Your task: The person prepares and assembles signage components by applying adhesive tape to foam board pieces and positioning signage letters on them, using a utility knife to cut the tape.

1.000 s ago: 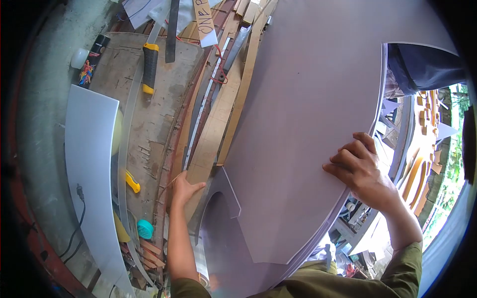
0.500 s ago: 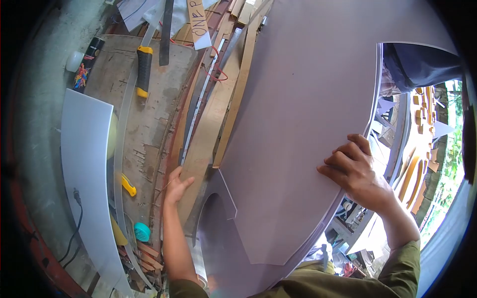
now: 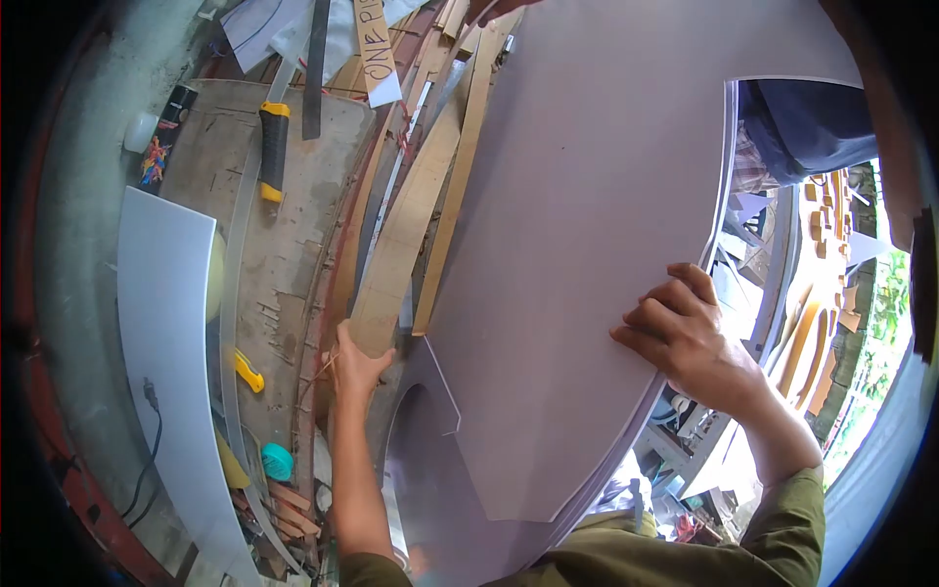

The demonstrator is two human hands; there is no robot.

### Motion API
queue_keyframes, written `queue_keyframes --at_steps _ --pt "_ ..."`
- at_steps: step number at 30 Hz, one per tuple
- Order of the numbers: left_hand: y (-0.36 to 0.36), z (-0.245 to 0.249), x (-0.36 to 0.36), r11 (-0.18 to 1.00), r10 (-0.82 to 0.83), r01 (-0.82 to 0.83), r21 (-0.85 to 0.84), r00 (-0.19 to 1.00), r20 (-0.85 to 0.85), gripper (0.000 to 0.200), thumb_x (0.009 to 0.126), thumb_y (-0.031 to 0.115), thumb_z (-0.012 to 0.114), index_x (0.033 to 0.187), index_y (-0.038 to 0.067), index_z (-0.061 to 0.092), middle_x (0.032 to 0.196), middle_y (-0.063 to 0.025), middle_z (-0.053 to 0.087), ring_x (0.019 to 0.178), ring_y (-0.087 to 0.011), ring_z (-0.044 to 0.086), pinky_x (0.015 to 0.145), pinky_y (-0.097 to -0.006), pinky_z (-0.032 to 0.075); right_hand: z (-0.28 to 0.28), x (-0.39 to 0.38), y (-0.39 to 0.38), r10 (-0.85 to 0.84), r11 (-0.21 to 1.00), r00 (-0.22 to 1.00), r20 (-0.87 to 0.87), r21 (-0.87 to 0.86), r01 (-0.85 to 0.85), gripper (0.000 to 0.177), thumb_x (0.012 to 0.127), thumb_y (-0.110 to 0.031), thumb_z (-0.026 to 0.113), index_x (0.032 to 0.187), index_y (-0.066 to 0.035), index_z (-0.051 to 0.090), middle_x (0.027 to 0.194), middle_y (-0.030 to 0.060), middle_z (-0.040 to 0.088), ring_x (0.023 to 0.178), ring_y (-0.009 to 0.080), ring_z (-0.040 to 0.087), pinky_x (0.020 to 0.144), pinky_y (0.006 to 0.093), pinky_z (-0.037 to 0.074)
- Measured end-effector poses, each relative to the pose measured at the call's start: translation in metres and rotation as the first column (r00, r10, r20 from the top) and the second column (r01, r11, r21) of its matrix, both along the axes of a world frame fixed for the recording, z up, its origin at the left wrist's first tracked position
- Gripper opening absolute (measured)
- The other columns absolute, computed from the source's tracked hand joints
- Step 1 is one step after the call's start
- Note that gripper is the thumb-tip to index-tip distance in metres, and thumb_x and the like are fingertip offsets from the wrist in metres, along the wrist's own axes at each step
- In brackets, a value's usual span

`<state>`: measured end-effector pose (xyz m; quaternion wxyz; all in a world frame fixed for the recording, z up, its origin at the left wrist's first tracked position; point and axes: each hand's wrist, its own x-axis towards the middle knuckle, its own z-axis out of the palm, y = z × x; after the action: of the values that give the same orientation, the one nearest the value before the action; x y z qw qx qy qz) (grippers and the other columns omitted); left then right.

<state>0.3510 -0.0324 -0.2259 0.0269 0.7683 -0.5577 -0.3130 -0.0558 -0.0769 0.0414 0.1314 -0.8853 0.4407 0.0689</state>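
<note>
My left hand (image 3: 360, 374) grips the near end of a flat wooden plank (image 3: 409, 220), thumb on one side and fingers on the other. Beside the plank lies a narrower wooden strip (image 3: 452, 205), along the edge of a large greyish-lilac sheet (image 3: 558, 235). My right hand (image 3: 690, 338) is closed over the sheet's right edge with its fingers bent; the underside of that grip is hidden. Below, a second sheet with a curved cutout (image 3: 440, 489) shows under the large one. A measuring tape (image 3: 396, 181) lies left of the plank.
Another person's hand (image 3: 501, 8) reaches in at the top. On the worn board (image 3: 303, 235) at left are a yellow-black handsaw (image 3: 273, 152), a yellow cutter (image 3: 249, 371) and a teal round object (image 3: 278, 461). A white curved panel (image 3: 166, 323) stands farther left.
The plank has slid away from me, so its near end is now at my left hand. Another person's hand has appeared at the top. My right hand stays on the sheet.
</note>
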Motion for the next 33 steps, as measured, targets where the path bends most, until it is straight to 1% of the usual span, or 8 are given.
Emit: queue_keyframes --at_steps 3,6,9,12,15,21,28,33 --pt "0.008 0.003 -0.001 0.976 -0.009 0.020 -0.216 0.999 0.050 0.077 0.065 0.021 0.090 0.128 0.001 0.051 0.116 -0.0254 0.065 0.113 -0.0447 0.060 0.100 -0.0510 0.046 -0.002 -0.001 0.001 0.004 1.000 1.000 0.000 0.006 -0.004 0.029 0.076 -0.011 0.073 0.105 -0.011 0.078 0.100 0.0019 0.062 0.109 0.0204 0.058 0.117 0.0491 0.034" --pt "0.019 0.001 0.014 0.980 0.096 -0.117 -0.159 0.986 -0.133 0.080 0.065 0.018 0.089 0.133 0.002 0.051 0.120 -0.0253 0.062 0.113 -0.0440 0.059 0.099 -0.0498 0.047 -0.002 0.000 0.002 -0.008 1.000 1.000 -0.004 0.012 0.008 0.031 0.076 -0.011 0.076 0.107 -0.012 0.078 0.102 0.0025 0.063 0.110 0.0210 0.058 0.117 0.0495 0.034" --pt "0.021 0.016 0.015 0.976 0.171 -0.197 -0.093 0.956 -0.238 0.082 0.065 0.017 0.088 0.136 0.003 0.050 0.124 -0.0247 0.060 0.116 -0.0433 0.058 0.099 -0.0481 0.048 0.001 0.001 0.002 -0.022 0.999 1.000 -0.015 0.038 0.023 0.032 0.076 -0.010 0.078 0.108 -0.012 0.078 0.103 0.0030 0.064 0.112 0.0217 0.058 0.118 0.0502 0.033" --pt "0.018 0.028 0.007 0.980 0.122 -0.148 -0.133 0.975 -0.184 0.077 0.067 0.007 0.086 0.135 0.000 0.052 0.127 -0.0226 0.061 0.119 -0.0368 0.061 0.101 -0.0435 0.048 0.001 0.001 0.002 -0.026 0.999 0.999 -0.026 0.039 0.027 0.033 0.075 -0.011 0.079 0.108 -0.013 0.079 0.105 0.0029 0.065 0.113 0.0222 0.058 0.119 0.0508 0.033" --pt "0.037 0.025 0.003 0.952 0.129 -0.135 -0.275 0.991 -0.039 0.081 0.066 0.010 0.088 0.138 0.001 0.050 0.131 -0.0220 0.059 0.125 -0.0382 0.055 0.106 -0.0461 0.044 -0.002 -0.004 0.007 -0.035 0.999 0.999 -0.007 0.033 0.035 0.034 0.076 -0.010 0.080 0.110 -0.014 0.078 0.106 0.0031 0.065 0.116 0.0222 0.058 0.120 0.0509 0.032" --pt "0.051 0.021 0.011 0.937 0.125 -0.162 -0.310 0.983 -0.134 0.091 0.063 0.016 0.090 0.143 0.004 0.046 0.132 -0.0235 0.057 0.127 -0.0423 0.050 0.109 -0.0525 0.040 -0.001 -0.009 0.010 -0.024 0.999 0.999 -0.031 0.046 0.025 0.036 0.076 -0.010 0.081 0.112 -0.015 0.078 0.109 0.0033 0.066 0.119 0.0225 0.057 0.121 0.0509 0.029" --pt "0.049 0.021 0.010 0.939 0.150 -0.177 -0.295 0.982 -0.111 0.091 0.064 0.018 0.090 0.143 0.004 0.046 0.131 -0.0234 0.057 0.126 -0.0424 0.052 0.108 -0.0507 0.041 0.011 -0.012 0.011 0.014 0.998 0.997 -0.070 0.070 -0.009 0.029 0.085 -0.013 0.074 0.114 -0.015 0.077 0.117 0.0025 0.063 0.127 0.0226 0.050 0.124 0.0458 0.026" --pt "0.050 0.019 0.011 0.923 0.108 -0.147 -0.355 0.986 -0.127 0.090 0.064 0.019 0.091 0.141 0.004 0.047 0.129 -0.0222 0.057 0.125 -0.0419 0.052 0.106 -0.0510 0.042 0.015 -0.019 0.015 0.031 0.999 0.999 -0.045 0.027 -0.030 0.030 0.083 -0.014 0.076 0.114 -0.015 0.077 0.115 0.0040 0.064 0.124 0.0243 0.052 0.123 0.0438 0.028"
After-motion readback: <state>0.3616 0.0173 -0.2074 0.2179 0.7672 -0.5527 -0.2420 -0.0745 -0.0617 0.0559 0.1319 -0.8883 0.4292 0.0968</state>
